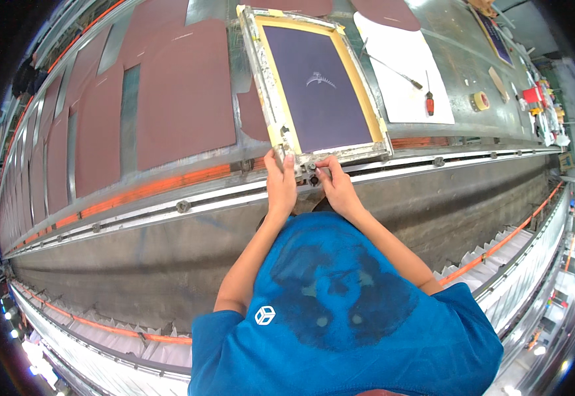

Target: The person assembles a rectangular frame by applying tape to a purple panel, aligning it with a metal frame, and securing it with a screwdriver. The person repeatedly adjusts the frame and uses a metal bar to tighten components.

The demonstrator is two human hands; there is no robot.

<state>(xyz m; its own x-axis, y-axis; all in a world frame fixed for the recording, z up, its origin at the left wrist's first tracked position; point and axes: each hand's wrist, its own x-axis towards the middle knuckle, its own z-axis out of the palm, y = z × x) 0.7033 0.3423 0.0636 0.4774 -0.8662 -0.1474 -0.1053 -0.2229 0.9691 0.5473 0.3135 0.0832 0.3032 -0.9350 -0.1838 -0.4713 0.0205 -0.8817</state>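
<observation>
A screen-printing frame [360, 79] lies tilted on the long table in front of me, its metal edges spattered and lined with yellow tape. Its dark purple mesh [317, 112] bears a small pale curved design. My left hand [281, 188] is closed on the frame's near left corner, thumb on top. Beside it, my right hand [340, 188] has its fingers bent and pinched at a small dark metal fitting [313, 173] on the frame's near edge, above the table's rail. The fingertips partly cover that fitting.
Maroon panels [185, 92] cover the table to the left. To the right lie a white sheet [400, 72], a red-handled screwdriver [429, 102], a thin rod-like tool [393, 69] and a tape roll [481, 101]. A metal rail [228, 198] with bolts borders the table.
</observation>
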